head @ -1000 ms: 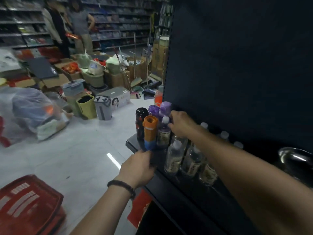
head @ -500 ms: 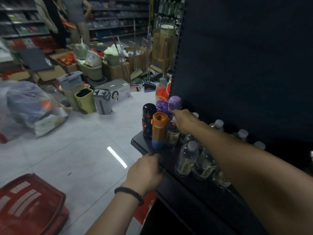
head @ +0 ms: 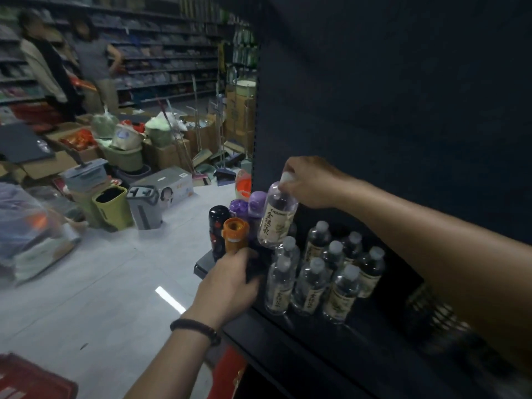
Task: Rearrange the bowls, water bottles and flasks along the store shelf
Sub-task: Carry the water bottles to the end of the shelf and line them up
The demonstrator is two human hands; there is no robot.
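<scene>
head view: your right hand (head: 313, 182) pinches 1 water bottle (head: 276, 217) by its cap, hanging it clear of the bottles (head: 311, 283) below; your left hand (head: 227, 286) clasps the orange flask (head: 234, 236) at its base, likely steadying it.

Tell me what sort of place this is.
Most likely a household-goods store: stocked shelving aisles behind, cardboard boxes and bins heaped on the floor, identical water bottles on a display shelf.

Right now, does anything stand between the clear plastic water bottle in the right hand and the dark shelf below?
Partly: the right hand holds the clear plastic water bottle by its cap, tilted, over standing white-capped bottles; the orange cylindrical flask crowds the left side.
</scene>
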